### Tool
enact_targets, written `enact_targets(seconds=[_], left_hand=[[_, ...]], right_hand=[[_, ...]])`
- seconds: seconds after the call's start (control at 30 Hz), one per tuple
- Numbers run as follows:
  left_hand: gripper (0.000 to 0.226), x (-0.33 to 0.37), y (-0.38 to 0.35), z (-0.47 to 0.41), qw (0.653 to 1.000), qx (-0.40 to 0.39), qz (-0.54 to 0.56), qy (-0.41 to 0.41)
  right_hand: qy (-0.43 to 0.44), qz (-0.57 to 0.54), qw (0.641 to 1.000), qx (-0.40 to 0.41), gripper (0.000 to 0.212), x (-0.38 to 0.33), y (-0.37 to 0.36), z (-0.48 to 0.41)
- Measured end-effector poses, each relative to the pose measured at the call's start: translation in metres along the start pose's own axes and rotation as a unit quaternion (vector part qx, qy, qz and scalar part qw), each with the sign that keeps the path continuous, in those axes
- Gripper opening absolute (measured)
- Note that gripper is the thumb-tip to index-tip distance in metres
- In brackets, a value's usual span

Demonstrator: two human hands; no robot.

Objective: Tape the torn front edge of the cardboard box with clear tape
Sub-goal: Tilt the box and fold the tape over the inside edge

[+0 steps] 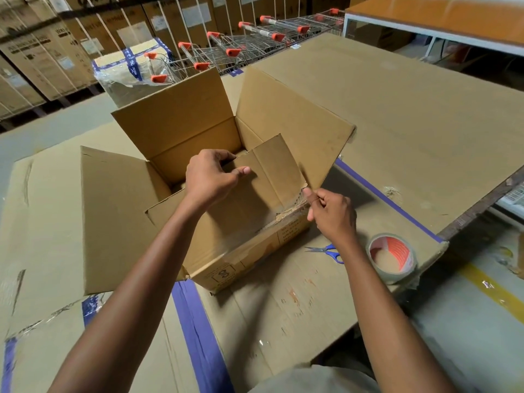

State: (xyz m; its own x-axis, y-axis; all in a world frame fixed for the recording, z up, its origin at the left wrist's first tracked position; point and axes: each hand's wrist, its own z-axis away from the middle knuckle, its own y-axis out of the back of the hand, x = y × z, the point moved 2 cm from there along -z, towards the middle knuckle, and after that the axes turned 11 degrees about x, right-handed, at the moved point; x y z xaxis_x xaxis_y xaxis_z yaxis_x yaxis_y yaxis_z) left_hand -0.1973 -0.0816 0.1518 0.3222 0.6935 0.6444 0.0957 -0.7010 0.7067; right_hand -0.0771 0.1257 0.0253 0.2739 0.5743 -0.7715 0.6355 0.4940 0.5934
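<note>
The open box sat on a cardboard-covered table. The left hand gripped the box's front flap, thumb pressed on its face. The right hand pinched the flap's torn corner. Right of the box lay scissors and a tape roll
</note>
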Motion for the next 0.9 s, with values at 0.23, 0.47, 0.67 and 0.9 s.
enact_targets(seconds=[0.23, 0.47, 0.67, 0.9], left_hand=[[0.046, -0.002, 0.003, 0.001, 0.999, 0.004, 0.032, 0.011], [0.037, -0.004, 0.007, 0.008, 0.998, 0.018, 0.061, 0.021], [0.026, -0.005, 0.007, 0.001, 0.991, -0.028, 0.116, 0.068], [0.031, -0.014, -0.005, 0.005, 0.986, 0.026, -0.14, -0.084]], right_hand=[[-0.022, -0.137, 0.99, 0.008, 0.046, 0.009, -0.007, 0.012], [-0.081, -0.17, 0.982, -0.009, 0.035, 0.017, 0.003, 0.001], [-0.095, -0.169, 0.981, -0.026, 0.042, 0.017, 0.006, 0.002], [-0.138, -0.396, 0.908, 0.029, 0.037, 0.001, 0.02, 0.005]])
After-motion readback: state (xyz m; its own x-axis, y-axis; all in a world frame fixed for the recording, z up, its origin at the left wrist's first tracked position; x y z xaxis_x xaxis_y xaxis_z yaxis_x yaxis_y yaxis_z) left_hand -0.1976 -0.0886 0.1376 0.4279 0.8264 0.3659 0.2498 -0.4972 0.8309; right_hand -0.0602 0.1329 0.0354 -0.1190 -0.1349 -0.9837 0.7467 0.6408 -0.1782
